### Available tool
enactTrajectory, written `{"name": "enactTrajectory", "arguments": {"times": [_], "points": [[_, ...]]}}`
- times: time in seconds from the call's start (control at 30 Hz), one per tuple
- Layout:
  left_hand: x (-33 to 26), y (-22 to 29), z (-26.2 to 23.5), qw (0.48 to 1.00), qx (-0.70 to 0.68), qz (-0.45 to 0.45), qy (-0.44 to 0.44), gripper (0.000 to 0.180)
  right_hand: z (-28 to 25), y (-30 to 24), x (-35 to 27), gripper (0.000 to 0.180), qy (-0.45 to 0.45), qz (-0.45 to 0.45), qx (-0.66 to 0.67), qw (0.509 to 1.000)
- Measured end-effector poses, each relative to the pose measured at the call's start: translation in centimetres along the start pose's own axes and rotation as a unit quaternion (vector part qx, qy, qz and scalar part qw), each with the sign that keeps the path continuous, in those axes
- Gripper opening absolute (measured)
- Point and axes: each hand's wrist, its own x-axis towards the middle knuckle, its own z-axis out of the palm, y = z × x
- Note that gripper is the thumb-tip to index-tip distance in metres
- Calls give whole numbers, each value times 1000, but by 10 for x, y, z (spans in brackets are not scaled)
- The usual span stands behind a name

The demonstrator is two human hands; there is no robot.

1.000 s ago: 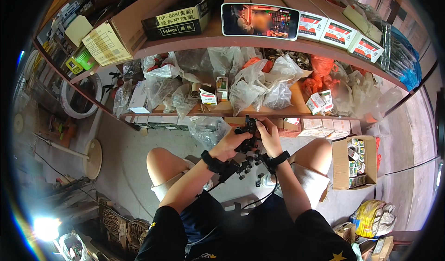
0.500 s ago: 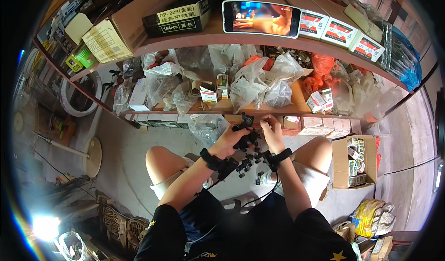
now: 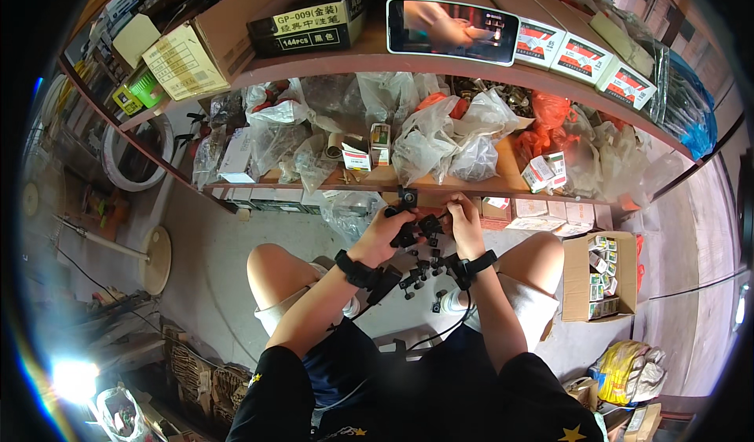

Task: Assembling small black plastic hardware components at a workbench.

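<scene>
While both hands [image 3: 428, 234] meet, black parts [image 3: 416, 228] sit pinched in their grip.

- The left hand [image 3: 386, 236] and right hand [image 3: 463, 223] pinch small black clips [image 3: 418, 228], matt and plastic-looking.
- More black clips [image 3: 420, 277] of the same dull finish lie on the smooth, pale grey floor [image 3: 212, 261].
- Wrist bands [image 3: 355, 270] look like matt black cloth.
- The shelf [image 3: 369, 176] is bare brownish wood along its front edge.
- Bags [image 3: 428, 139] on it are thin, crinkled, glossy clear plastic.
- The box [image 3: 580, 277] at the floor's right edge is matt brown cardboard.
- The phone [image 3: 453, 27] has a glossy screen.
</scene>
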Motion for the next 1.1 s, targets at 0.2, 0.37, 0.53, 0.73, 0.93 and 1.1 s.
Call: {"name": "enactTrajectory", "arguments": {"times": [0.2,0.37,0.53,0.73,0.93,1.1], "points": [[-2,-1,-7,1000,2,5,-20,10,2,-1,0,10,3,25,34,999],[-6,0,-2,1000,-3,12,5,9,5,0,-1,12,-7,16,54,998],[-12,1,1,1000,1,5,28,11,8,-2,-3,14,-27,12,77,997],[-17,0,3,1000,-3,-24,-7,15,9,-5,-4,14,-42,-8,84,996],[-19,5,4,1000,2,10,-4,15,7,-7,-5,10,-57,-1,75,996],[-16,11,-8,998,-16,43,52,15,8,-8,-7,16,-146,-9,-4,989]]}}
